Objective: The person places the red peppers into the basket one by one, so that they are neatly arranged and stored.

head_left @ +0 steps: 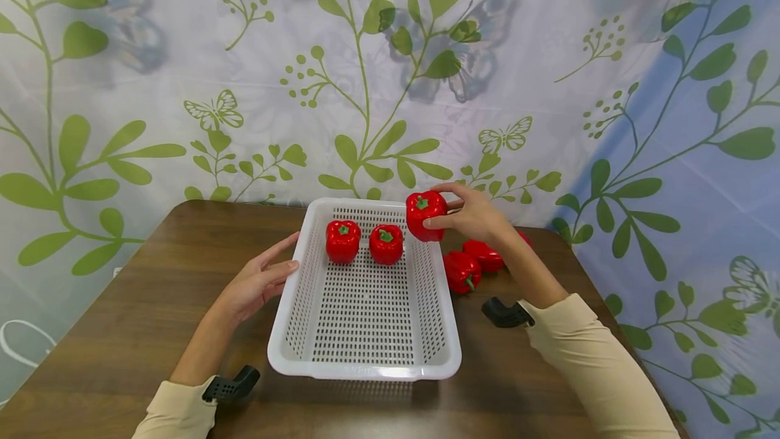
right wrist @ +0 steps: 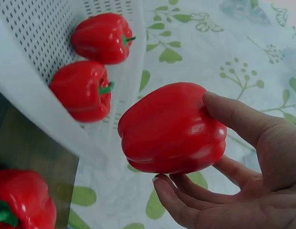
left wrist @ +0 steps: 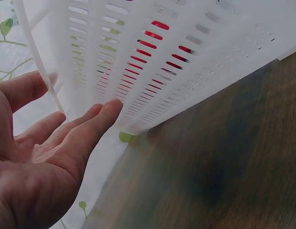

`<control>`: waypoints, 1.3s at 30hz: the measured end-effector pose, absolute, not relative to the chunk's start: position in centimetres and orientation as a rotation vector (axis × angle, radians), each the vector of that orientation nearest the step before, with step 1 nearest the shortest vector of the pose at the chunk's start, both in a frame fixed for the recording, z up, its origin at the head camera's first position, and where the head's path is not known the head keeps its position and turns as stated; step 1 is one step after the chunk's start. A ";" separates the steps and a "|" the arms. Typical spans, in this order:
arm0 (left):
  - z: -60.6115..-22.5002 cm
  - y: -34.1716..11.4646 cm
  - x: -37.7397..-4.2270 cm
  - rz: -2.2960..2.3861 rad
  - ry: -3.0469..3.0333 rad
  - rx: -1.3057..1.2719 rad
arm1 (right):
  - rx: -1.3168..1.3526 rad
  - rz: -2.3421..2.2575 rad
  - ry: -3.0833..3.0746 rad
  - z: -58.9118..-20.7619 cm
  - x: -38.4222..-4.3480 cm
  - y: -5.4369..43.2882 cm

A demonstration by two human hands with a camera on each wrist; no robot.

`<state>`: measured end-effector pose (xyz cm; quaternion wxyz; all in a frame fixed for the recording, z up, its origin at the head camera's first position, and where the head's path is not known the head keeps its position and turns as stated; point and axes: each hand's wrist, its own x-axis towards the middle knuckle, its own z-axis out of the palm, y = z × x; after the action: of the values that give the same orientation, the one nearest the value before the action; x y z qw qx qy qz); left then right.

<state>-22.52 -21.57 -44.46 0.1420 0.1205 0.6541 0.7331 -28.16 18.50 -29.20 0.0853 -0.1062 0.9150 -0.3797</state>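
A white perforated plastic basket (head_left: 365,330) stands in the middle of the wooden table. Two red bell peppers, one on the left (head_left: 342,242) and one on the right (head_left: 386,245), lie inside near its far end. My left hand (head_left: 258,280) holds the basket's left side, its thumb at the rim and its fingers against the outer wall (left wrist: 138,62). Over the basket's far right corner, my right hand (head_left: 472,212) grips a third red bell pepper (right wrist: 172,129) between thumb and fingers. The pepper is raised clear of the basket floor; its green stem shows in the head view.
More red bell peppers lie on the table right of the basket, one close to its wall (head_left: 462,272) and another behind it (head_left: 483,255), partly hidden by my right arm. A patterned curtain (head_left: 262,73) with leaves and butterflies hangs behind the wooden table (head_left: 177,276).
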 end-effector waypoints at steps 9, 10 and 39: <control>-44.4 -21.6 -22.6 2.120 1.872 0.359 | -0.357 -1.179 2.645 -30.2 -28.0 15.5; -44.5 -21.7 -22.6 2.118 1.872 0.362 | -0.358 -1.197 2.628 -30.3 -27.9 15.1; -44.5 -21.8 -22.7 2.093 1.907 0.363 | -0.399 -1.253 2.426 -35.0 -27.3 7.0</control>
<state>-22.71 -21.84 -44.47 0.1428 0.1259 0.6611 0.7258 -27.32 6.95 -35.03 0.1899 -0.1418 0.8633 -0.4457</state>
